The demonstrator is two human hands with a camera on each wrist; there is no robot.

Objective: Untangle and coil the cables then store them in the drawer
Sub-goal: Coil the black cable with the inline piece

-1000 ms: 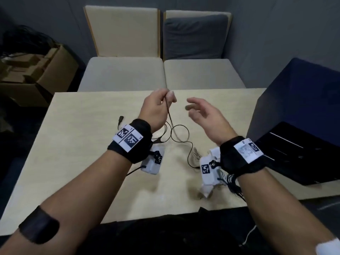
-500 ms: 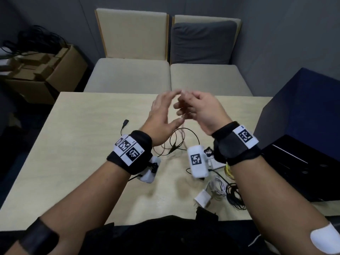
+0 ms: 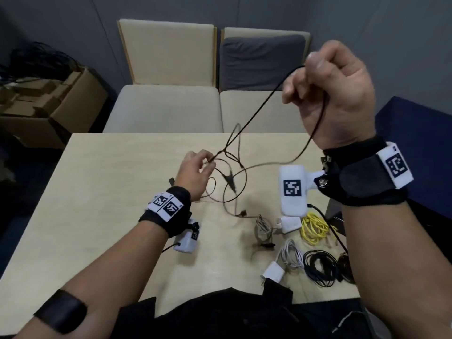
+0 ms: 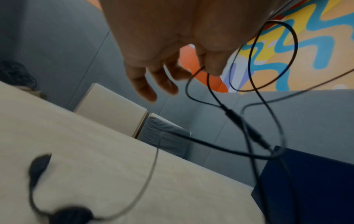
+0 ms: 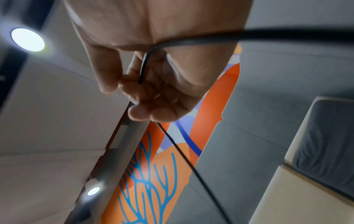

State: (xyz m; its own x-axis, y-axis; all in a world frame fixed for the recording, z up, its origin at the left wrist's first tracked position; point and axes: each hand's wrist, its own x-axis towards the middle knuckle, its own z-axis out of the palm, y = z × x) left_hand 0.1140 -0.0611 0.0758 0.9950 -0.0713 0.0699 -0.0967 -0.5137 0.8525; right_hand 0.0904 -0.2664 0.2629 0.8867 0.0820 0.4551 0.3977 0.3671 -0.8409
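Note:
A thin black cable (image 3: 259, 111) stretches between both hands above the light wooden table (image 3: 102, 192). My right hand (image 3: 327, 94) is raised high at the right and grips the cable (image 5: 142, 68) in curled fingers, the cord running down over its wrist. My left hand (image 3: 195, 167) hovers low over the table and pinches the cable (image 4: 199, 71) near its tangled loops (image 3: 227, 182). An inline connector (image 4: 241, 121) hangs below the left hand. One plug end (image 3: 242, 212) lies on the table.
Near the table's front right lie a yellow cable (image 3: 314, 228), white cables with chargers (image 3: 288, 258) and black coiled cables (image 3: 320, 267). A dark blue cabinet (image 3: 415, 148) stands at the right. Two chairs (image 3: 168, 77) face the far edge. Cardboard boxes (image 3: 49, 104) sit at the left.
My right hand has taken hold of the cable and risen up and to the right, pulling a strand taut. My left hand has dropped toward the table and pinches the tangle.

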